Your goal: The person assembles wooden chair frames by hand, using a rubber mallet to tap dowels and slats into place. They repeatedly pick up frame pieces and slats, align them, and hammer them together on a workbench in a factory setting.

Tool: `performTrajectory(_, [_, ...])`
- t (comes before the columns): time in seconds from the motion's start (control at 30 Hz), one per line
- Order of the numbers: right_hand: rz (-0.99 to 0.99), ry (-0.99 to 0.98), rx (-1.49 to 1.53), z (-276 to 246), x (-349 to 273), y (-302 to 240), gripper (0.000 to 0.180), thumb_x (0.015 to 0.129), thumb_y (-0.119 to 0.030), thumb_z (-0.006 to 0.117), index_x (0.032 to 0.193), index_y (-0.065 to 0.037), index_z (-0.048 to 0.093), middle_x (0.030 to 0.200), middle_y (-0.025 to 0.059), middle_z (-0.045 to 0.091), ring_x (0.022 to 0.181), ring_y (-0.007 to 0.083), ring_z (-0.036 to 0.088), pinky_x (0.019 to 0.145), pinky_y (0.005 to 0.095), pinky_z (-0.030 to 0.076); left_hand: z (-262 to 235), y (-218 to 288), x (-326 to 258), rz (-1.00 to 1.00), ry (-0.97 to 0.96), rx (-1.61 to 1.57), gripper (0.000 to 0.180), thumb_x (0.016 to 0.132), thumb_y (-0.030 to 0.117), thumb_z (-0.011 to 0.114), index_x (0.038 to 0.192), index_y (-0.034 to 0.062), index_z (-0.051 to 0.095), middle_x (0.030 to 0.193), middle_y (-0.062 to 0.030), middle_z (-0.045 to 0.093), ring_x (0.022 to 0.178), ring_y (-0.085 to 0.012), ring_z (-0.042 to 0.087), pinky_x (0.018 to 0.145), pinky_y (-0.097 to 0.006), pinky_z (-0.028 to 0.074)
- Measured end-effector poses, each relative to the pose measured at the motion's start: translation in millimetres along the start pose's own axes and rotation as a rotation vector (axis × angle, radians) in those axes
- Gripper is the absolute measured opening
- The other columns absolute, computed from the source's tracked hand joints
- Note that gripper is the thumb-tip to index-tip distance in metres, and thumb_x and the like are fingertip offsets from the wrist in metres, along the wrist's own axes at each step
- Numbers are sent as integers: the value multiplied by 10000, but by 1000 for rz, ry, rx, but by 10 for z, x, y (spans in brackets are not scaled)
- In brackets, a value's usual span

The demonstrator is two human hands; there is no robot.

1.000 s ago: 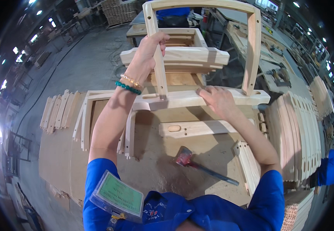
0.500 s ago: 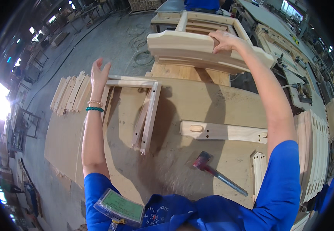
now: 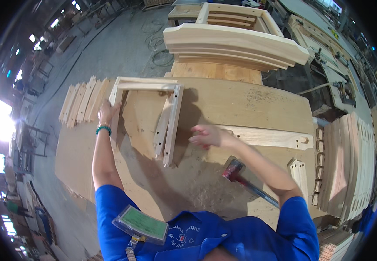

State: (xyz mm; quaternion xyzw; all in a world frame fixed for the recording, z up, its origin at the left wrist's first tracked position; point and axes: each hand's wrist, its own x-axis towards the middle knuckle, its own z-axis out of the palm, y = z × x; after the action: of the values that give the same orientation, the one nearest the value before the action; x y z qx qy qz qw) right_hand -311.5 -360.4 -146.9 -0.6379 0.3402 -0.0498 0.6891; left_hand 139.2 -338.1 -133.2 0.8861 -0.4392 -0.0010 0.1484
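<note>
Bright blue short-sleeved work shirt [image 3: 206, 237], collar with small printed emblem. Green beaded bracelet [image 3: 103, 128] on left wrist. Clear plastic badge holder with green card [image 3: 140, 224] left of collar.

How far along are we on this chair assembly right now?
Done: one assembled chair rests at the bench's far end. In hand: the left hand grips a partly joined frame lying flat on the workbench; the right hand hovers at a loose rail. Left: that rail and the stacked parts lie unjoined, the mallet unused.
</note>
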Motion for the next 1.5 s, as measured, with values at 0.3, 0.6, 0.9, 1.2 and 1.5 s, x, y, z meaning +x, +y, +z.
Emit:
performTrajectory(0.3, [-125, 474, 243, 804, 834, -97, 556, 772, -232, 690, 1193, 62, 476, 1112, 206, 611, 1007, 275, 623, 853, 361, 497, -57, 242, -290, 130, 115, 175, 577, 738, 441, 711, 1177, 89, 581, 1109, -186, 647, 1059, -386, 601, 880, -456, 488])
performTrajectory(0.6, [-458, 370, 262, 82, -418, -492, 589, 796, -187, 727, 1271, 13, 443, 1079, 108, 586, 931, 185, 609, 815, 301, 509, -741, 663, -835, 45, -200, -940, 486, 792, 147, 700, 1238, 24, 549, 899, -65, 626, 856, -130, 608, 687, -253, 489])
performTrajectory(0.9, [-229, 928, -275, -1464, -2562, -136, 588, 844, -82, 607, 1398, -59, 410, 1194, 78, 574, 1162, 173, 510, 1005, 337, 396, -384, 3102, -2317, 398, -215, -1536, 249, 832, 103, 685, 1018, 48, 529, 841, 7, 516, 723, -65, 498, 640, -219, 434])
performTrajectory(1.2, [-177, 1131, -173, -1843, -3051, 685, 604, 807, -80, 608, 1387, -132, 447, 1214, 88, 578, 1133, 191, 540, 999, 346, 402, -114, 3879, -2860, 639, -324, -1449, 216, 841, 123, 659, 963, 62, 492, 864, 12, 484, 711, -52, 447, 628, -205, 405])
performTrajectory(1.5, [-283, 1159, -178, -1677, -3121, 806, 585, 828, -54, 585, 1390, -121, 438, 1122, 78, 604, 1005, 161, 566, 900, 327, 453, 3, 3830, -2866, 718, -259, -1323, 170, 830, 110, 622, 933, 29, 514, 814, -17, 518, 734, -88, 488, 665, -233, 432])
